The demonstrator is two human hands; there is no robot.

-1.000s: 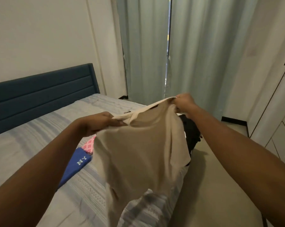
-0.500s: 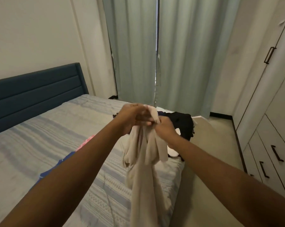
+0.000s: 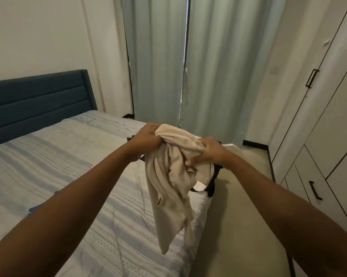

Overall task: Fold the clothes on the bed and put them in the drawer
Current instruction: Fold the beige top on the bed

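A beige garment (image 3: 173, 188) hangs bunched in the air over the bed's right edge. My left hand (image 3: 147, 139) grips its top end, fingers curled into the cloth. My right hand (image 3: 207, 151) grips the bunched fabric a little lower and to the right. Behind the garment, a pile of dark and white clothes (image 3: 210, 185) lies at the bed's far corner, mostly hidden. A blue garment (image 3: 32, 209) peeks out from under my left forearm. The drawers (image 3: 316, 188) with black handles stand shut at the right.
The bed (image 3: 68, 156) has a blue-and-white striped sheet and a dark blue headboard (image 3: 39, 102). Grey-green curtains (image 3: 188, 66) hang at the back. A white wardrobe (image 3: 328, 86) lines the right wall, with a strip of beige floor (image 3: 238, 226) between it and the bed.
The garment was held spread wide between my hands; my hands came together, bunching it, and have now moved slightly apart again. The view has swung right toward the wardrobe.
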